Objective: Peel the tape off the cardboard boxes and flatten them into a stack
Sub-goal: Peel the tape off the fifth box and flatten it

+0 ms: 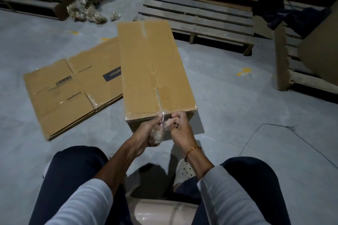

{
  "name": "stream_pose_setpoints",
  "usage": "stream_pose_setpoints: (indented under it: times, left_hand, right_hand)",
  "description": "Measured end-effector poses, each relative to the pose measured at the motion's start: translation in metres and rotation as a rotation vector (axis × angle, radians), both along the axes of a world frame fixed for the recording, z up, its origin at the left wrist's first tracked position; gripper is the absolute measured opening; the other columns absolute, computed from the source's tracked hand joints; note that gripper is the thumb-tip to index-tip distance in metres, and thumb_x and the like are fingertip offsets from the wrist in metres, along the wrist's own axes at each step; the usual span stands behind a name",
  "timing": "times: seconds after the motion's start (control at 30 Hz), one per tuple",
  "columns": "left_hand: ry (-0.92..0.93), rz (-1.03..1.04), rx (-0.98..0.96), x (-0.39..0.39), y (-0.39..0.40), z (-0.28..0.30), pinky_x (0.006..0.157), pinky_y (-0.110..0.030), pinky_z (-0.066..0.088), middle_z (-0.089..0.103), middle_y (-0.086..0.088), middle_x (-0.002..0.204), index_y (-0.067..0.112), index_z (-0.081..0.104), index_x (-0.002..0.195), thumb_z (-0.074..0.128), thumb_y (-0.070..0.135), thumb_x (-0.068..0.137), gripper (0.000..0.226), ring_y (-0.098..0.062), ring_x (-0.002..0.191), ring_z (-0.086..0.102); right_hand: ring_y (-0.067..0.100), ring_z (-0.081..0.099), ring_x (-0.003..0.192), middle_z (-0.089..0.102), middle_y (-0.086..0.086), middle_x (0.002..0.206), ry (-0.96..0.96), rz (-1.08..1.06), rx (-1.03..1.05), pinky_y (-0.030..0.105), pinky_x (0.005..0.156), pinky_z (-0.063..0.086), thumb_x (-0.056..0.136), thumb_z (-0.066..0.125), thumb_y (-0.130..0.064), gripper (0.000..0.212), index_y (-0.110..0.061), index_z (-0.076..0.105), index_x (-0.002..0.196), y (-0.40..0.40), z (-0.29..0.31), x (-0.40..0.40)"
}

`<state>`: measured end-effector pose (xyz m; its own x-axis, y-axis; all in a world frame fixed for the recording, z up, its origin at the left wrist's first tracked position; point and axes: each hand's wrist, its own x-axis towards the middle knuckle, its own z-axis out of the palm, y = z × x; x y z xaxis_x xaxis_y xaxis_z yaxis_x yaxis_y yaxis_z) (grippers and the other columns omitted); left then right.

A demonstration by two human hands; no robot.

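Seated person is facing a long cardboard box (157, 71) on the floor, its long axis running away from them, near end just beyond both hands. Left hand (146, 133) is gripping a tape wad (155, 136); right hand (180, 126), w/ fingers closed, is pinching the tape strip (161, 117) at the box's near edge. Flattened boxes (73, 89) are lying left; nothing visible inside the box

Tan box (142, 64) with a clear glossy tape (149, 45) seam, on a blue-grey floor (228, 100) flecked yellow. Flattened stack (69, 93) is tan too, with a navy logo patch. White sleeves (225, 201), navy trousers (73, 170), a gold-orange bracelet (193, 150).
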<state>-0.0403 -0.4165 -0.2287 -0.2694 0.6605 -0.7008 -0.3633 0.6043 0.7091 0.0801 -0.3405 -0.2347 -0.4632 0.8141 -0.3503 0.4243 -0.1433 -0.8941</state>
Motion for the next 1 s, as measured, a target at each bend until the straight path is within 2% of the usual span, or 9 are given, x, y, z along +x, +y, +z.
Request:
stream_pose_setpoints:
  times: [0.13,0.27,0.37,0.5,0.67,0.77,0.83,0.9,1.0]
  left_hand:
    - [0.119,-0.042,0.019,0.004,-0.002,-0.003,0.07,-0.034,0.049,0.071,-0.01,0.095,0.019,0.074,0.101,0.08,0.044,0.08,0.033,-0.021,0.082,0.062]
    - [0.18,-0.085,-0.022,-0.003,-0.004,-0.008,0.058,-0.027,0.046,0.066,-0.009,0.083,0.012,0.069,0.096,0.074,0.032,0.089,0.022,-0.019,0.07,0.057]
    - [0.296,-0.142,-0.002,-0.004,-0.002,-0.01,0.052,-0.024,0.04,0.059,-0.001,0.071,0.016,0.067,0.086,0.07,0.028,0.094,0.014,-0.013,0.058,0.049]
    - [0.826,-0.475,-0.041,-0.005,-0.002,-0.01,0.077,-0.04,0.055,0.067,0.001,0.093,0.03,0.062,0.086,0.065,0.038,0.091,0.009,-0.022,0.087,0.063]
    - [1.079,-0.425,-0.119,0.003,-0.001,-0.006,0.07,-0.035,0.048,0.067,-0.001,0.1,0.026,0.066,0.096,0.061,0.037,0.092,0.012,-0.025,0.095,0.063]
    - [1.22,-0.43,-0.13,0.004,0.001,-0.003,0.072,-0.038,0.047,0.066,-0.005,0.109,0.02,0.067,0.107,0.059,0.029,0.092,0.019,-0.029,0.103,0.059]
    - [1.263,-0.424,-0.14,0.003,0.0,0.0,0.082,-0.041,0.048,0.064,-0.007,0.115,0.016,0.065,0.114,0.061,0.023,0.093,0.022,-0.029,0.107,0.056]
    - [1.25,-0.4,-0.162,0.002,-0.003,0.002,0.088,-0.041,0.047,0.063,-0.008,0.119,0.014,0.064,0.116,0.062,0.019,0.093,0.024,-0.03,0.112,0.055]
    - [1.165,-0.377,-0.154,-0.001,-0.001,0.003,0.08,-0.039,0.049,0.067,-0.008,0.11,0.019,0.063,0.1,0.061,0.021,0.091,0.009,-0.03,0.107,0.059]
  right_hand:
    - [0.016,0.061,0.096,0.067,0.009,0.11,-0.017,0.054,-0.046,0.032,0.081,0.05,0.095,0.061,-0.01,0.024,-0.03,0.047,0.098,0.002,-0.005,0.003]
    - [0.018,0.062,0.106,0.065,0.006,0.115,-0.047,0.113,-0.105,0.037,0.092,0.051,0.099,0.057,-0.013,0.018,-0.022,0.05,0.114,0.003,-0.007,0.002]
    - [0.016,0.061,0.113,0.068,0.002,0.118,-0.074,0.192,-0.116,0.037,0.096,0.049,0.101,0.054,-0.013,0.029,-0.026,0.044,0.125,0.004,-0.008,0.001]
    - [0.015,0.061,0.117,0.072,0.001,0.116,-0.088,0.23,-0.145,0.03,0.092,0.048,0.1,0.05,-0.002,0.045,-0.026,0.039,0.136,-0.002,-0.01,0.0]
    - [0.01,0.054,0.115,0.064,0.003,0.133,-0.06,0.247,-0.213,0.015,0.071,0.039,0.103,0.046,-0.001,0.055,-0.026,0.029,0.149,-0.004,0.006,-0.003]
    - [0.013,0.06,0.109,0.062,0.01,0.129,-0.09,0.404,0.057,0.016,0.082,0.052,0.1,0.043,0.004,0.068,-0.026,0.018,0.156,-0.021,0.018,-0.004]
    - [0.022,0.062,0.104,0.063,0.009,0.118,-0.204,0.607,0.313,0.037,0.09,0.055,0.094,0.045,0.007,0.087,-0.037,0.004,0.157,-0.032,0.023,-0.003]
    - [0.022,0.06,0.095,0.06,0.006,0.106,-0.255,0.685,0.437,0.042,0.087,0.054,0.092,0.047,0.008,0.096,-0.045,-0.004,0.153,-0.036,0.025,0.001]
    - [0.019,0.061,0.096,0.062,0.003,0.108,-0.19,0.581,0.49,0.037,0.083,0.055,0.097,0.047,0.005,0.078,-0.04,0.014,0.152,-0.036,0.032,0.002]
